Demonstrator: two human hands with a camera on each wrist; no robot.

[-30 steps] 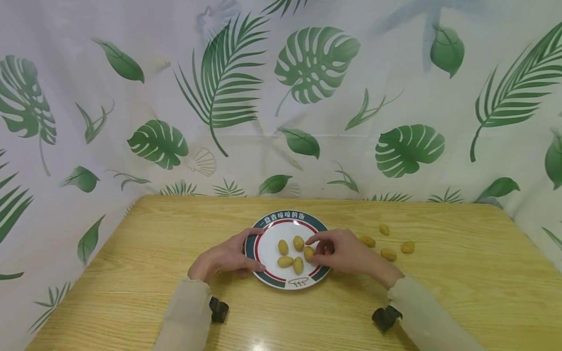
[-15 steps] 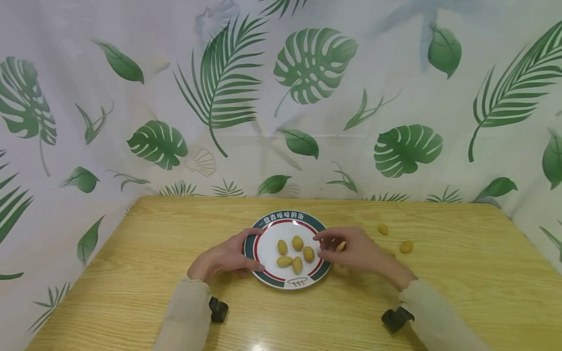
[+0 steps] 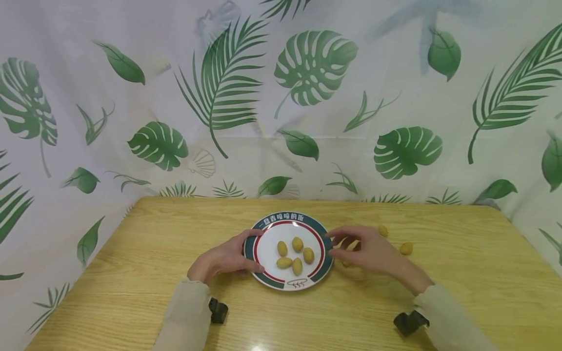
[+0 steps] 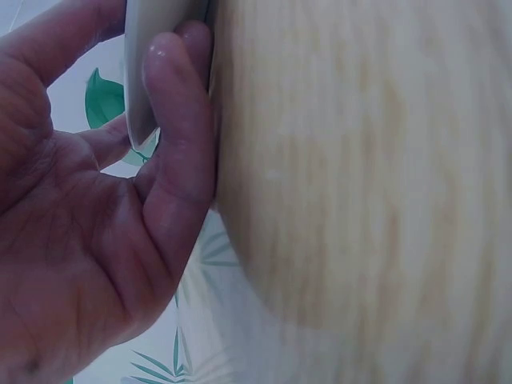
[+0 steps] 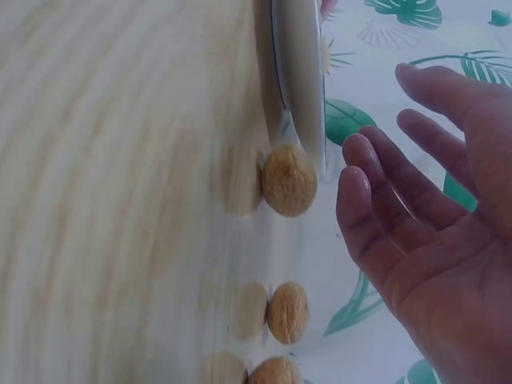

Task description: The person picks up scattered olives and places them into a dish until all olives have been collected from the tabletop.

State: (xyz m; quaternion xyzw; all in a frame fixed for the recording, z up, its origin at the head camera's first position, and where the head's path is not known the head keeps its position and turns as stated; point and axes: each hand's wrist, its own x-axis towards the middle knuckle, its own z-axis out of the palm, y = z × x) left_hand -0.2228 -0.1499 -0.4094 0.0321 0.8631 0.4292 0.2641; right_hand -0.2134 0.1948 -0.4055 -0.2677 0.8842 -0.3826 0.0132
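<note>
My left hand [image 3: 225, 256] grips the left rim of a round white plate [image 3: 270, 239] with a dark green border and a red ring. In the left wrist view, fingers [image 4: 180, 120] are bent against the plate's underside [image 4: 160, 56]. Several small yellow oval pieces [image 3: 297, 243], wrinkled like dried fruit or small potatoes, lie on the plate. By the plate's right rim my right hand [image 3: 366, 248] hovers with loosely bent fingers, holding nothing. Beneath it, a similar piece [image 5: 290, 180] rests on the table near the plate, partly hidden from the head view.
More yellow pieces lie on the wooden table [image 3: 461, 273] to the right, one [image 3: 406, 248] beyond the right wrist and another [image 3: 383, 230] farther back. A white curtain [image 3: 342, 161] printed with green leaves hangs behind the table's far edge.
My right hand has let go of a yellow piece on the plate and drawn right, over the pieces on the table. My left hand keeps its grip on the rim.
</note>
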